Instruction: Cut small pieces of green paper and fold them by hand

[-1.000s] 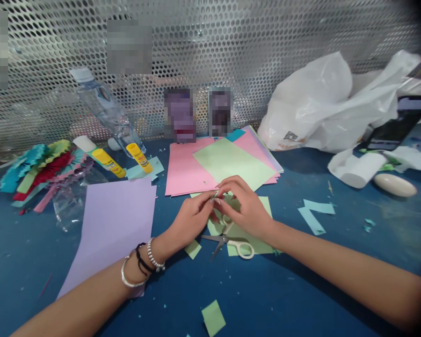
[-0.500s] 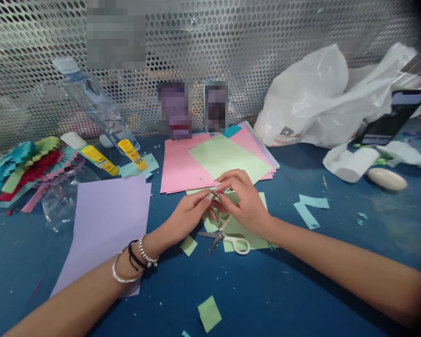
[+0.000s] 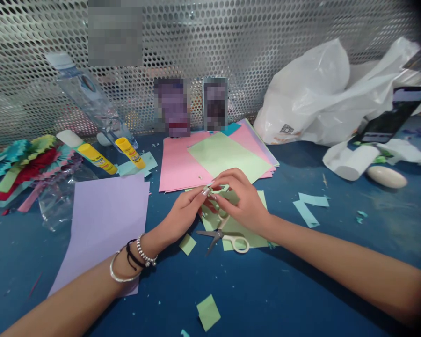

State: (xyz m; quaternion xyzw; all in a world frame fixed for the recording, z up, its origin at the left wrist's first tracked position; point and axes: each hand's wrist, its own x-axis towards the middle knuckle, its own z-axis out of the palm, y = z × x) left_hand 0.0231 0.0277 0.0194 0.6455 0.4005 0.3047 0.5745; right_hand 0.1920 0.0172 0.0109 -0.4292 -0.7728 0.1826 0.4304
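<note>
My left hand (image 3: 187, 208), with bracelets at its wrist, pinches a small piece of light green paper (image 3: 207, 189) between thumb and fingers. From the other side the curled fingers of my right hand (image 3: 243, 199) meet at the same piece, which they partly hide. Beneath both hands lies a larger green sheet (image 3: 256, 236). White-handled scissors (image 3: 219, 234) rest on its near left part with their blades parted. A small green square (image 3: 187, 244) is by the blade tips, and more green squares (image 3: 208, 312) lie closer to me.
Behind my hands is a stack of pink and green sheets (image 3: 175, 164). At left are a purple sheet (image 3: 108, 210), glue sticks (image 3: 97, 159), a plastic bottle (image 3: 87, 98) and paper fans (image 3: 31, 164). A white bag (image 3: 301, 103), blue strips (image 3: 307, 213) and a white oval object (image 3: 386, 177) occupy the right.
My right thumb and index finger have spread wider apart, and the fingertips of both hands have shifted slightly left. More of the small green piece shows between them.
</note>
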